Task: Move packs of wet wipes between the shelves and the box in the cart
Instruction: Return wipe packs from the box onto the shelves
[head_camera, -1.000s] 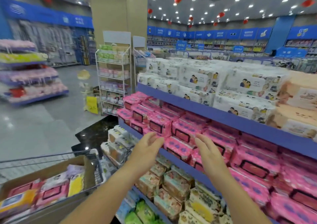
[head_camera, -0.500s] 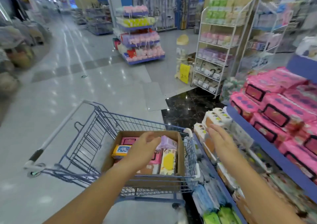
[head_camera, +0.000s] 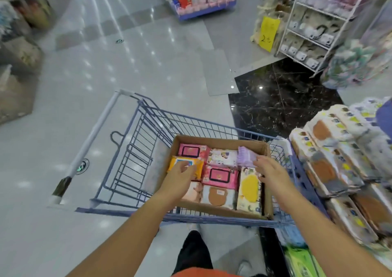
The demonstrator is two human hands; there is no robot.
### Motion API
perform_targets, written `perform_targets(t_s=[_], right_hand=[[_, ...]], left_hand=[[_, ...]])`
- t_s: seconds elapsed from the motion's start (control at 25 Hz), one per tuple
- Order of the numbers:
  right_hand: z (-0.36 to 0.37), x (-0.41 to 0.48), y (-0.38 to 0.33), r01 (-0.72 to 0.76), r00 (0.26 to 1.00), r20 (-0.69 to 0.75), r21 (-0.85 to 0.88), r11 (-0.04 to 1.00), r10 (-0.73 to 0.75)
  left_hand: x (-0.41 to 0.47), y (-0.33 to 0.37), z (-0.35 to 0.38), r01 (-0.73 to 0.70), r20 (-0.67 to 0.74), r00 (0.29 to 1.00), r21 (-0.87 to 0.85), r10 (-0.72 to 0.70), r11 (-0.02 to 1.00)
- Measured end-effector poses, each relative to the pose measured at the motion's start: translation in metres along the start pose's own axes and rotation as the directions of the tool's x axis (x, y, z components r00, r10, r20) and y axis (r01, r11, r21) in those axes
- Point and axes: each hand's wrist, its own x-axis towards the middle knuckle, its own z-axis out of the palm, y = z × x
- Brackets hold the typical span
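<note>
A cardboard box [head_camera: 218, 140] sits in a blue wire cart [head_camera: 148, 132] and holds several packs of wet wipes. My left hand [head_camera: 180, 176] hovers over the box's left side, fingers relaxed, above an orange pack [head_camera: 180, 162]. My right hand [head_camera: 270, 170] reaches over the box's right side, its fingertips at a purple pack [head_camera: 246, 157] near the far right corner. Two pink packs [head_camera: 220, 176], a white pack [head_camera: 222, 157] and a yellow-lidded pack [head_camera: 249, 188] lie between the hands. Neither hand holds anything.
Shelves with wipe packs [head_camera: 339, 160] run along the right, close to the cart. A white wire rack [head_camera: 318, 28] with a yellow price sign [head_camera: 268, 32] stands at the back right. A blue display stand [head_camera: 201, 1] is farther back. Grey floor lies to the left.
My view has turned from the shelves down onto the cart. Both hands have moved from the pink packs on the shelf over to the box.
</note>
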Motion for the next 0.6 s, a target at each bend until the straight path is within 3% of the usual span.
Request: perform_targets(t_s=[0.24, 0.44, 0.6], right_hand=[[0.087, 0.057, 0.025, -0.122, 0.992, -0.023, 0.028, 0.992, 0.122], [0.130, 0.104, 0.071, -0.326, 0.944, -0.059, -0.021, 0.945, 0.324], [0.133, 0.146, 0.114, -0.414, 0.907, -0.137, -0.107, 0.904, 0.399]], left_hand=[[0.107, -0.041, -0.035, 0.152, 0.069, 0.985, 0.079, -0.158, 0.985], [0.193, -0.089, -0.032, 0.282, 0.103, 0.948, 0.163, -0.300, 0.946], [0.302, -0.218, -0.011, 0.323, 0.116, 0.925, 0.257, -0.361, 0.911]])
